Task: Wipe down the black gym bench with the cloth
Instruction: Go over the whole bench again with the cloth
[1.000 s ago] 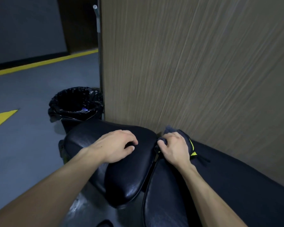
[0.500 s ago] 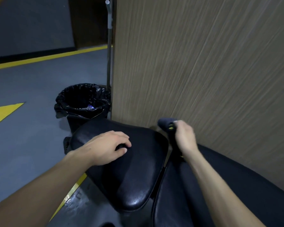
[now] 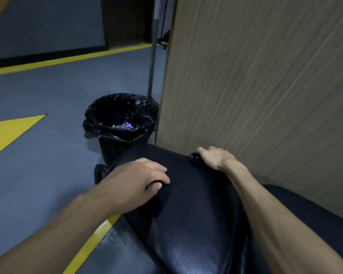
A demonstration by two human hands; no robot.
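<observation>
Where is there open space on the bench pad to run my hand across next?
The bench pad is bare between the left hand and right hand, and nearer you. It is tight at the far edge, where the right hand presses the cloth beside the wood panel.

No text, label, brand or number can be read anywhere. The only markings are plain yellow paint on the floor (image 3: 48,91): a stripe (image 3: 67,59) along the far edge and a wedge (image 3: 8,131) at left, neither bearing letters or figures.
</observation>
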